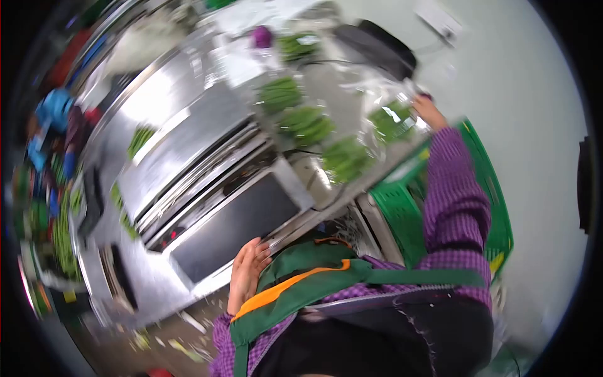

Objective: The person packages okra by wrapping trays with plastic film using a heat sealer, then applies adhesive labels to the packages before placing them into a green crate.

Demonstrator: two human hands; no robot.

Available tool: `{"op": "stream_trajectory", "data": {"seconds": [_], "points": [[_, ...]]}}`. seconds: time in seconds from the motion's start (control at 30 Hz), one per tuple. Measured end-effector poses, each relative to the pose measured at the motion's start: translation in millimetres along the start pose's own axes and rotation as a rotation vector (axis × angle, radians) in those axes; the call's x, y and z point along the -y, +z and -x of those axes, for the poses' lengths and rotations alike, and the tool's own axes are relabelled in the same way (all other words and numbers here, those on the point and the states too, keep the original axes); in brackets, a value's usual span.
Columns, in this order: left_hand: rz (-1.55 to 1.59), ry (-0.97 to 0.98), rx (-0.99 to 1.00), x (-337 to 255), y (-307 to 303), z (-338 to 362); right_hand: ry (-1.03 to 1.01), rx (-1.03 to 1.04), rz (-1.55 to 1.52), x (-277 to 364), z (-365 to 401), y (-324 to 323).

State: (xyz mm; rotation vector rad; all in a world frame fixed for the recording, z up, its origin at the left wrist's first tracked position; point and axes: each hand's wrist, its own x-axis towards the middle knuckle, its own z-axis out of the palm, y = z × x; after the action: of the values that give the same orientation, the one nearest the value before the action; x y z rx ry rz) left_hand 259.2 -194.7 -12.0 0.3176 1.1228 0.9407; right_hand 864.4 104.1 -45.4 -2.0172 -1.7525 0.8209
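Head view:
- Located at the right end of the table point(155, 291), close to the near edge: clear bag of green pods point(392, 119).
- In contact with the bag's right side: right hand point(428, 110), fingers bent; cannot tell, through blur, whether clamped or only touching.
- Set at the near edge, beside the dark panel point(235, 226) of the metal machine point(188, 132): left hand point(250, 267), released, fingers extended and together.
- Lined up left of the bag, from near edge toward far edge: green bundles point(306, 124), with a narrow bare strip between.
- Bounded toward the right edge by a black item point(380, 49), just beyond the bag.
- Positioned outside the near edge, under the right forearm: green crate point(402, 220).
- Open for movement: space above the crate, off the near edge.
- Cannot determine the bag's long axis or pointing direction, owing to glare and blur.
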Motion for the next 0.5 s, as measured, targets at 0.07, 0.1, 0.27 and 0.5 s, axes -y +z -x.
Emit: {"op": "stream_trajectory", "data": {"seconds": [0.07,0.1,0.27,0.5], "points": [[0.017,0.036,-0.077,3.9,-5.3,1.0,-0.189,-0.224,0.348,-62.6,-24.4,17.8],[-0.017,0.015,-0.079,2.9,-9.9,3.3,-0.138,-0.222,0.443,-61.9,-24.4,18.1],[-0.080,0.342,-0.380,-11.4,-63.0,9.5,-0.160,-0.276,0.514,17.6,-47.3,46.0],[0.072,0.645,-0.783,-90.1,-197.1,11.4,-0.471,0.019,0.015,281.5,-21.8,139.2]]}}
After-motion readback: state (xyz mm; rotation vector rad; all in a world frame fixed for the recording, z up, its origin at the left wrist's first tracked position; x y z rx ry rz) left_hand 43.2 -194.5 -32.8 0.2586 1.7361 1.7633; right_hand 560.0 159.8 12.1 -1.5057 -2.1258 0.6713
